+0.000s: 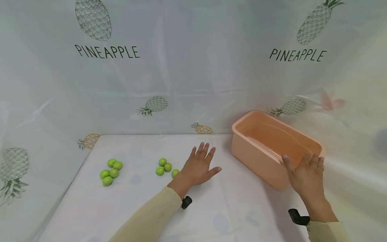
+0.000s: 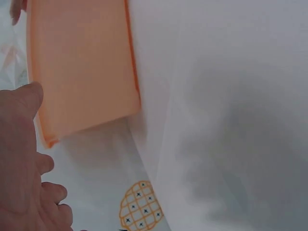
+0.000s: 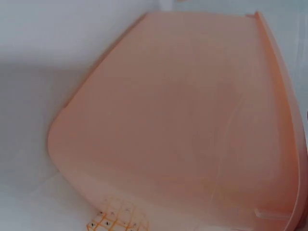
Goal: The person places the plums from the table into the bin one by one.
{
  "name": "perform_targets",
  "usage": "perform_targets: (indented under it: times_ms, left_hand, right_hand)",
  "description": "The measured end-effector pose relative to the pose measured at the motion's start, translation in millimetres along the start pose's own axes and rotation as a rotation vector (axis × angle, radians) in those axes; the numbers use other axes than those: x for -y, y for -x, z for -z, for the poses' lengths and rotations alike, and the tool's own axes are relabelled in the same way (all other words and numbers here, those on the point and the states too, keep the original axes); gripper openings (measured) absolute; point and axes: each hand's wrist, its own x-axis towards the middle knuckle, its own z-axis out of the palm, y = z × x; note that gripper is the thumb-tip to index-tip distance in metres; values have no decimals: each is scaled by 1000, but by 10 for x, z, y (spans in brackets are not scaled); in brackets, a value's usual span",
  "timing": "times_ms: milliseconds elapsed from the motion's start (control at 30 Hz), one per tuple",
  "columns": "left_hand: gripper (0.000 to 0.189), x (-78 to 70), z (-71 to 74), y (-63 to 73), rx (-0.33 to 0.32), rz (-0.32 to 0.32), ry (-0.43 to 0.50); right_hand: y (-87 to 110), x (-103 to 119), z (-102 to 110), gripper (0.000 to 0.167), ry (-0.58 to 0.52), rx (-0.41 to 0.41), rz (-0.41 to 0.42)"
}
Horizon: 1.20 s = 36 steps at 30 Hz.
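My left hand [image 1: 196, 169] hovers over the table with its fingers spread and nothing held. In the left wrist view its thumb [image 2: 30, 96] overlaps the edge of a peach-coloured plastic bin [image 2: 86, 62]. That rectangular bin [image 1: 257, 154] is at the table's right side, its inside showing bare. My right hand [image 1: 308, 176] is at the bin's near end, fingers extended and overlapping the rim. The right wrist view is mostly filled by the bin's wall [image 3: 168, 120]. Small round green fruits [image 1: 113, 173] lie in a cluster at the left, and several more [image 1: 162, 162] lie by my left wrist.
A white sheet printed with pineapples [image 1: 157, 104] hangs behind the table [image 1: 136, 208] and continues down its left and right sides. Black camera mounts [image 1: 186, 202] are strapped to both wrists. The bin stands close to the back and right-hand sheet.
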Motion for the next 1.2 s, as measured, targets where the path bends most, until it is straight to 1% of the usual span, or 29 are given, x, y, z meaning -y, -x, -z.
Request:
perform_targets:
  times_ms: [67,133,233,300,367,467,500,600,733,800,867,1067,1133,1200]
  left_hand:
    - [85,-25,1,-38,3,-3,-1]
    - [84,-52,6,-68,-2,-13,7]
    - [83,-93,14,-109,-7,-34,29]
    - [82,-119,18,-132,-9,-48,32]
    - [82,-144,22,-157,-9,-61,30]
    - [82,-182,34,-190,-7,-77,19]
    - [82,-195,38,-200,-7,-83,15]
    - [81,-245,44,-229,-6,-95,7]
    - [80,-318,34,-255,-10,-103,-9]
    - [80,-348,28,-261,-9,-110,-16]
    - [80,-369,17,-266,-7,-115,-23]
    - [79,-375,4,-267,-1,-109,-49]
    - [79,-377,3,-259,7,-115,-46]
    - [79,-379,-9,-253,15,-123,-43]
  right_hand:
    - [28,84,-44,104,-16,-7,19]
    - [72,169,-91,99,-12,-36,61]
    - [154,290,-151,88,18,-114,145]
    - [226,374,-181,84,54,-136,183]
    - [300,460,-211,85,92,-141,215]
    - [433,625,-269,90,134,-104,239]
    - [474,685,-295,89,144,-105,255]
    - [569,864,-395,87,175,-137,338]
    - [594,1020,-489,87,209,-218,424]
    - [578,1047,-512,86,216,-242,428]
    - [564,1062,-515,84,212,-241,423]
    - [487,1056,-492,80,188,-174,401]
    - [449,1008,-467,79,190,-187,401]
    - [425,923,-445,80,201,-217,401]
